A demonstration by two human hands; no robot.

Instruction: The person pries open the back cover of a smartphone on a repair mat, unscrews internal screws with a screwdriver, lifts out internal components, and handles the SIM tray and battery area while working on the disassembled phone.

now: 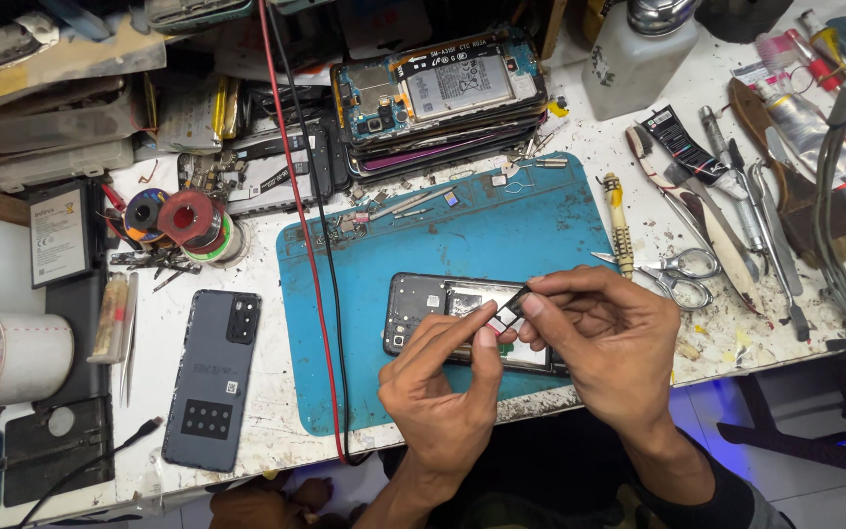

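Observation:
An opened black phone (423, 309) lies face down on the blue work mat (501, 235), its back cover off and inner parts showing. Both hands hover over its right half. My left hand (447, 387) and my right hand (604, 343) pinch the same small black frame-like part (511, 306) between thumbs and fingertips, just above the phone. The right part of the phone is hidden under the hands.
A grey phone back cover (212, 377) lies left of the mat. A stack of opened phones (438, 103) sits at the back. Scissors (682, 269), tweezers and blades lie right. Solder spools (188, 220), a tape roll (7, 358), a red cable (301, 225) and a white bottle (634, 59) surround the mat.

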